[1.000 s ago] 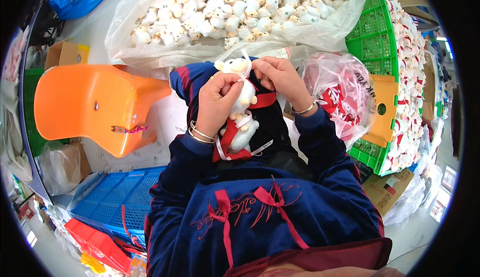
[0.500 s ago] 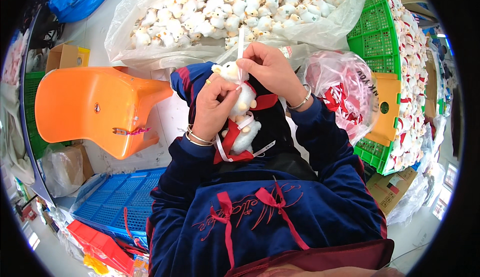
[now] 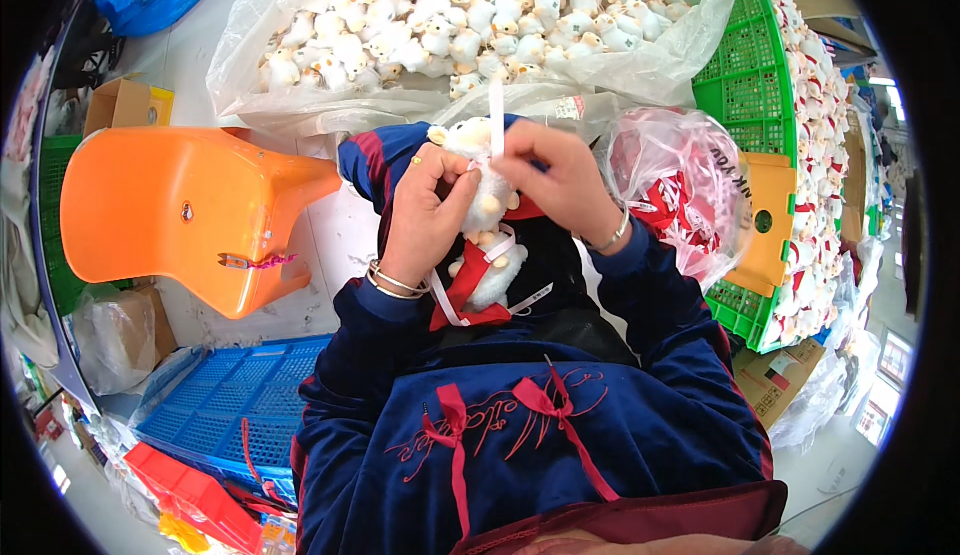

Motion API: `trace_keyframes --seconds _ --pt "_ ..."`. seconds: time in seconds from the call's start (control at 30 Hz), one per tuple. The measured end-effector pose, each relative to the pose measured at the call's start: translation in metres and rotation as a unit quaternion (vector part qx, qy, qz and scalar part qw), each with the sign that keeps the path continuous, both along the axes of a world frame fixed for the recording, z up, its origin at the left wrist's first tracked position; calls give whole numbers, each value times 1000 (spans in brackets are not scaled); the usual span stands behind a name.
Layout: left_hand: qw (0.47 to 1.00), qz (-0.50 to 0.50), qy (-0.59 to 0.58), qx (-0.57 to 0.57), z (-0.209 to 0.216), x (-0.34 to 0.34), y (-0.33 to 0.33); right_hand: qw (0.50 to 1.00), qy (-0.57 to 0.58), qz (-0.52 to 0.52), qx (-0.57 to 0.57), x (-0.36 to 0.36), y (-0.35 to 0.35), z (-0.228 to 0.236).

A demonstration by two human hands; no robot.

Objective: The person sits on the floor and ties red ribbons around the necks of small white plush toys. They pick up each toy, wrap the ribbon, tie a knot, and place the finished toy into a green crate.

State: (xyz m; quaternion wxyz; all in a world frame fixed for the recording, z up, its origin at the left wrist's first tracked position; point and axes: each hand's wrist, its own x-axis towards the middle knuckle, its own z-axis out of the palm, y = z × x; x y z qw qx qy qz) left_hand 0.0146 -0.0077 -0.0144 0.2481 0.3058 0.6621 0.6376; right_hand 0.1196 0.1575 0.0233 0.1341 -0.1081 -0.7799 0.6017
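A small white plush animal (image 3: 484, 202) lies upright over my lap, pinched at the neck by my left hand (image 3: 428, 210). My right hand (image 3: 562, 177) is closed at the toy's right side, its fingers on a white ribbon (image 3: 497, 120) that sticks up past the toy's head. The fingertips of both hands nearly meet at the neck and hide part of the ribbon there. Just below, a second plush animal (image 3: 494, 280) rests on my lap, with a red cloth piece (image 3: 461, 283) and white ribbon around it.
Beyond my knees, a clear plastic sheet (image 3: 245, 65) holds a heap of white plush animals. A bag of red pieces (image 3: 675, 190) stands at right, beside a green crate (image 3: 745, 75). An orange chair (image 3: 130, 200) carries small snips (image 3: 240, 261). Blue crates (image 3: 235, 395) sit at lower left.
My right hand has moved down and slightly right, from beside the toy's head to neck level. More of the upright ribbon and the toy's head shows. My left hand keeps its pinch.
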Motion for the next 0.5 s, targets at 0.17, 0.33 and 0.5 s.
trace_keyframes --seconds 0.17,0.33,0.5 --pt "999 4 26 -19 3 1 2 984 38 125 123 22 -5 12" --pt "1000 -6 2 -10 7 1 3 996 -53 64 14 23 -6 10" --pt "999 -7 -31 -6 3 -4 4 983 -162 -35 -73 15 -11 11"
